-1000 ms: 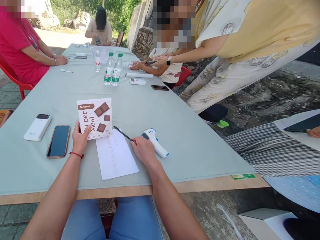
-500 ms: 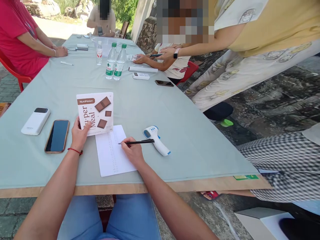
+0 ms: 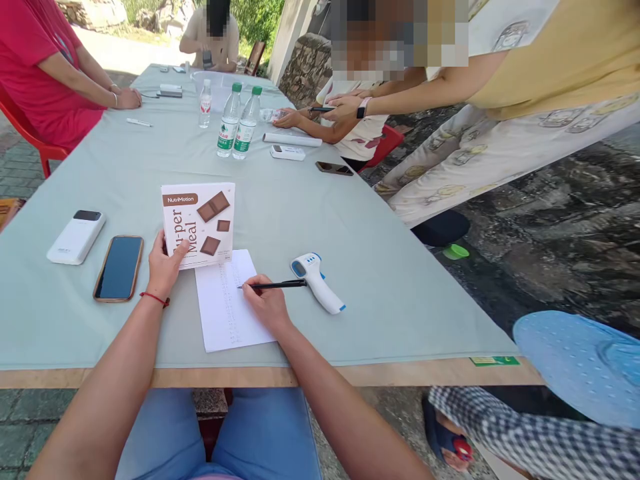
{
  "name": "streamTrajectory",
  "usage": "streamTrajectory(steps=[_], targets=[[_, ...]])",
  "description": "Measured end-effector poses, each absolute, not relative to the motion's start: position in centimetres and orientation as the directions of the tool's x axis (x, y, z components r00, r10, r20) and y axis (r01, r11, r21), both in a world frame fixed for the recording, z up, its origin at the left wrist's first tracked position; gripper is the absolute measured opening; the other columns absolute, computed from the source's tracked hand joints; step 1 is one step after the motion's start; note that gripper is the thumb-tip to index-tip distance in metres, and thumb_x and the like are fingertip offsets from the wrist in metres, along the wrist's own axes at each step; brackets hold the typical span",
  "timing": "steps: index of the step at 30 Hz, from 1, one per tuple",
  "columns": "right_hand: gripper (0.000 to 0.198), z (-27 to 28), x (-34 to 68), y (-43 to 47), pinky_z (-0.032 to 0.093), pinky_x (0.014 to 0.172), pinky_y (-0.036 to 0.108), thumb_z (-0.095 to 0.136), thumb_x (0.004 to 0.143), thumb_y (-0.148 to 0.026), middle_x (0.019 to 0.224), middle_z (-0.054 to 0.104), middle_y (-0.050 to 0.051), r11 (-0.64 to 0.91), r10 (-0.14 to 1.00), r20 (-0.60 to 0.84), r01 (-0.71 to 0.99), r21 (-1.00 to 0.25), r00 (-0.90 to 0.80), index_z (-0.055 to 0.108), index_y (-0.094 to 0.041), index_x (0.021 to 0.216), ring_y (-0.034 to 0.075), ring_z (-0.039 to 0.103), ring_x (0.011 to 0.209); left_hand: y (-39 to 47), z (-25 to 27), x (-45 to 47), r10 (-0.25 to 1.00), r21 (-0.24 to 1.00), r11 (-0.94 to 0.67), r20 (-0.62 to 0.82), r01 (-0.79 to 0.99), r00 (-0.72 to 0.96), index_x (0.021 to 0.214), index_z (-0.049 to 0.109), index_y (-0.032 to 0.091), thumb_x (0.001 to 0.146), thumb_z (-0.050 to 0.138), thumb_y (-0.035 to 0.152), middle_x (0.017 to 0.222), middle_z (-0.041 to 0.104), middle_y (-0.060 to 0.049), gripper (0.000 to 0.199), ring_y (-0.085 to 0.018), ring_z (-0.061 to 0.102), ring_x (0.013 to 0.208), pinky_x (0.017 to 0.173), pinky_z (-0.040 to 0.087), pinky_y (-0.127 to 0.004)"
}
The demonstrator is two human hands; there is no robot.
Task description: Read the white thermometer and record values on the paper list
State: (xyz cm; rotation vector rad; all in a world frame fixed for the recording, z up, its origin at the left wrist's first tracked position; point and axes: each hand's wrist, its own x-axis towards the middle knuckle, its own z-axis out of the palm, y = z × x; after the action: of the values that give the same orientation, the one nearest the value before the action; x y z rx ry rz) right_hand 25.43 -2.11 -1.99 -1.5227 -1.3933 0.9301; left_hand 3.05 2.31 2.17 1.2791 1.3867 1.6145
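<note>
The left hand clasps a box, print showing, perhaps for reading. The right hand pinches a pen over paper.

Phone left of paper, thermometer right; bottles behind box.

One camera looks down the table

A single camera, worn on the head at the table's near edge, faces forward and down along the table's length. The left hand and right hand are close below; the near right corner falls in view, and the far edge sits well off, toward the top.
</note>
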Motion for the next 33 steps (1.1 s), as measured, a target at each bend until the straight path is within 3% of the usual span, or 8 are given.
streamTrajectory(steps=[33], targets=[[0.015,-1.52,25.37,-2.16,0.039,0.056,0.028,0.053,0.067,-0.039,0.057,0.054,-0.003,-0.016,0.992,0.029,0.345,-0.939,0.126,0.053,-0.024,0.064,0.016,0.049,0.056,2.23,2.46,2.98,0.913,0.965,-0.223,0.256,0.135,-0.317,0.117,0.061,0.019,0.075,0.073,0.047,0.117,0.068,-0.009,0.052,-0.026,0.064,0.108,0.095,0.051,-0.039]])
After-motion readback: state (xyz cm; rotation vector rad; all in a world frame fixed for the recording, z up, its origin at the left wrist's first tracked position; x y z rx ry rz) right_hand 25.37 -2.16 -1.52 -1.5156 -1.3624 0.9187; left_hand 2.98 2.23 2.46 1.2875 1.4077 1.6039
